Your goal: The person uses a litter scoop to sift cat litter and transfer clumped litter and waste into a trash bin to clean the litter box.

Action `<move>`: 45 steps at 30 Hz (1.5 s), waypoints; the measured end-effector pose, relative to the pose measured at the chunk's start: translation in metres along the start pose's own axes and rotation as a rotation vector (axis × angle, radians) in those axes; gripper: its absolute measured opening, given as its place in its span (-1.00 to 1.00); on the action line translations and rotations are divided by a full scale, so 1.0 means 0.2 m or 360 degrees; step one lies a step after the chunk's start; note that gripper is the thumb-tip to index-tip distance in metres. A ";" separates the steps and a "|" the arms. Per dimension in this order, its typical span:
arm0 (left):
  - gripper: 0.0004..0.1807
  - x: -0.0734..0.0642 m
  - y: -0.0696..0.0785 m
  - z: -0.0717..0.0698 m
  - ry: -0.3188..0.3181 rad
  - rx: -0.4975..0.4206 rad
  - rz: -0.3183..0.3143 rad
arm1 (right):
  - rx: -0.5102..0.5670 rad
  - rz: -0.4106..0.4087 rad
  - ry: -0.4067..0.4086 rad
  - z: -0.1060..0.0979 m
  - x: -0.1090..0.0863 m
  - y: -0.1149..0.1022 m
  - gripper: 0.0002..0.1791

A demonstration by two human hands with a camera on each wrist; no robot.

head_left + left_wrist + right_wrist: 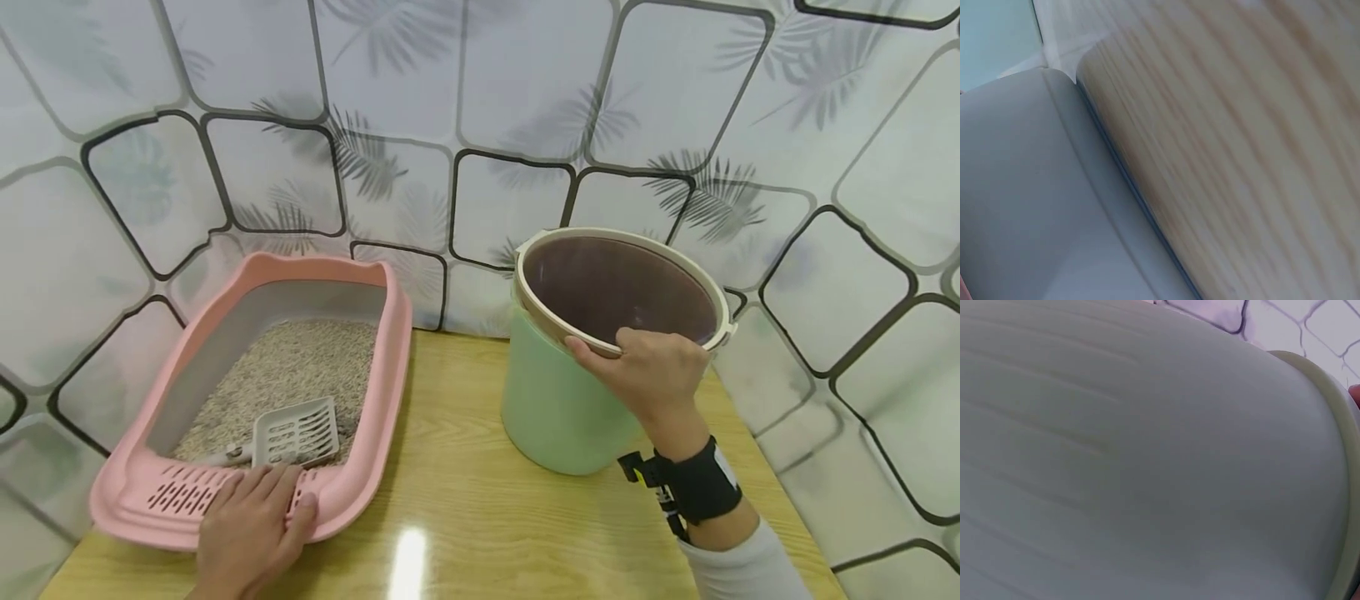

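A pink litter box (400, 333) with grey inner walls stands on the left, holding grainy litter (300, 358). On the litter lies a light grey slotted litter scoop (296, 432), near the box's perforated front ledge. My left hand (251, 521) rests on that ledge, fingers pointing inward and thumb apart to the right. To the right, a pale green trash can (558, 408) has a cream rim (547, 312) and a dark inside. My right hand (656, 371) grips the rim's near side, thumb outside and fingers curled over it. The right wrist view shows the can's ridged side (1210, 469) close up.
Both containers stand on a wood-grain table (450, 417), with bare tabletop between them. Patterned curtain-like sheeting (517, 83) hangs behind and along both sides. A black strap with a small device (697, 487) is on the right wrist.
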State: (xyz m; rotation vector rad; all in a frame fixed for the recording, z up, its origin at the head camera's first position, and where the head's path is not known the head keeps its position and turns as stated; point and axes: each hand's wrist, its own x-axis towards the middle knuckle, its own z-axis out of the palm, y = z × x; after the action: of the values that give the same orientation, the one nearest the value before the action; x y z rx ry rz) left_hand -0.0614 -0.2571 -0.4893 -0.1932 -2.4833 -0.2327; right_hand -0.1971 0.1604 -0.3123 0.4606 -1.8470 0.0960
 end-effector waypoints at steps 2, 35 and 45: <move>-0.54 0.01 0.01 0.01 0.0006 -0.0005 0.0011 | 0.0019 0.0002 0.0007 0.01 0.01 -0.02 -0.13; -0.41 0.08 0.12 0.09 -0.0007 0.0013 0.0078 | 0.0040 -0.0028 0.0071 0.05 0.09 -0.15 -0.14; -0.38 0.15 0.14 0.11 0.0083 0.0000 0.0144 | 0.0064 -0.0038 0.0026 0.08 0.14 -0.25 -0.15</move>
State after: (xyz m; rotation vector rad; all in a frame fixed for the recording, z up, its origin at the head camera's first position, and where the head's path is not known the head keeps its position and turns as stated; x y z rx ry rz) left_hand -0.0925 -0.2224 -0.4848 -0.2949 -2.4163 -0.1976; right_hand -0.2012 0.1012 -0.2997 0.5083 -1.8256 0.1204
